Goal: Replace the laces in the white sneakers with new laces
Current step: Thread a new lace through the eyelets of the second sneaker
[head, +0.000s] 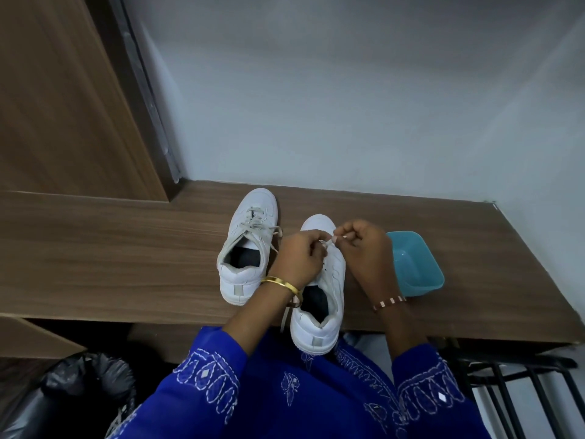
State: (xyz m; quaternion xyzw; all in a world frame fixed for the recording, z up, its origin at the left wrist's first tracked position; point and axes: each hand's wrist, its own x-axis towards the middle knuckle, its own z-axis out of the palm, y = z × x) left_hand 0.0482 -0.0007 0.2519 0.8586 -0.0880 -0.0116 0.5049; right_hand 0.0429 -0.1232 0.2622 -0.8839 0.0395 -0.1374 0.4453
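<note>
Two white sneakers stand on a wooden desk [126, 248], toes toward the wall. The left sneaker [247, 245] is laced, with its lace ends loose. The right sneaker [319, 299] is nearer, its heel over the desk's front edge. My left hand [296, 259] and my right hand [364, 248] hover over its front. Both pinch a white lace [329, 243] stretched between their fingertips. A loose lace end [286, 318] hangs by the sneaker's left side under my left wrist.
A teal plastic bowl [414, 264] stands right of the sneakers, close to my right wrist. The white wall rises just behind the desk. A black bin bag [79, 384] is below at left and a black metal rack [519, 384] below at right.
</note>
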